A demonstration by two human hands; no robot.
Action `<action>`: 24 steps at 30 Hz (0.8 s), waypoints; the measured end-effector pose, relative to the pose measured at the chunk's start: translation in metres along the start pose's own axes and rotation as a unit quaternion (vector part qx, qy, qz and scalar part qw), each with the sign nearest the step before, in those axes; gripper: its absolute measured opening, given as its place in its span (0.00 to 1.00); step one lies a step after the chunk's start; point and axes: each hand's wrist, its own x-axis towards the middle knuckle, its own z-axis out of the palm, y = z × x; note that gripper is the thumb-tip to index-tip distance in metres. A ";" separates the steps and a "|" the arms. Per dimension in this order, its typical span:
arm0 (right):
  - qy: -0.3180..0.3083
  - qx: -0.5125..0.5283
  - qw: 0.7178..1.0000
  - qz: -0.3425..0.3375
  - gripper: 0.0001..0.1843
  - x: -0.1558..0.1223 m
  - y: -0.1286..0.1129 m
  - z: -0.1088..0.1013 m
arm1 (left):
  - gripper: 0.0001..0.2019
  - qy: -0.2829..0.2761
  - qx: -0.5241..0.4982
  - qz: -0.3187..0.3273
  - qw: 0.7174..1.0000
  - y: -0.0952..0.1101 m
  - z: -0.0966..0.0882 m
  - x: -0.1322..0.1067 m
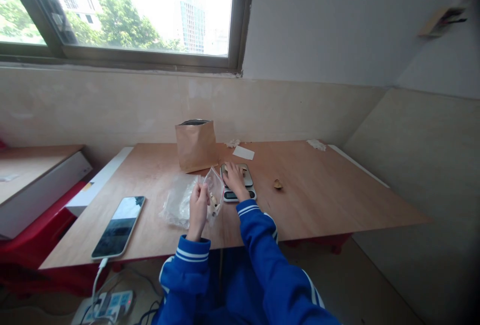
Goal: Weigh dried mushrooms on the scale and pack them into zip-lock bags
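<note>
My left hand [198, 204] is closed on the upper edge of a clear zip bag [214, 181], held tilted with its mouth toward the scale. Several small pale dried pieces [214, 203] lie inside it. On the small kitchen scale [248, 180], my right hand [234, 177] bends its fingers down over the weighing plate. Pale bits show beside those fingertips, but what they grip is hidden under the hand. More clear plastic bags [180, 200] lie on the table to the left of my left hand.
Behind the bags stands an open brown paper pouch [195, 146]. A white card [243, 152] lies beyond the scale, and a brown dried piece [278, 184] to its right. A charging phone [119, 227] rests near the table's left front edge. Its cable runs to a power strip [108, 306] below.
</note>
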 end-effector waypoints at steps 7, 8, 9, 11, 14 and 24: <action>0.037 0.065 0.997 0.011 0.18 -0.008 -0.002 -0.005 | 0.20 0.010 -0.074 -0.063 0.995 -0.012 -0.001 0.005; 0.065 0.115 0.991 0.016 0.16 -0.011 -0.005 -0.009 | 0.20 0.013 -0.077 -0.070 0.995 -0.013 0.000 0.005; 0.096 0.175 0.980 0.024 0.15 -0.014 -0.009 -0.015 | 0.20 0.015 -0.079 -0.075 0.994 -0.014 0.000 0.004; 0.136 0.301 0.943 0.036 0.17 -0.021 -0.021 -0.031 | 0.20 0.017 -0.082 -0.083 0.993 -0.014 0.001 0.004; 0.095 0.395 0.914 0.000 0.21 -0.029 -0.039 -0.059 | 0.20 0.017 -0.086 -0.092 0.992 -0.012 0.004 0.003; 0.102 0.113 0.988 0.018 0.20 -0.012 0.016 -0.022 | 0.19 0.031 -0.138 -0.116 0.983 -0.008 0.003 0.003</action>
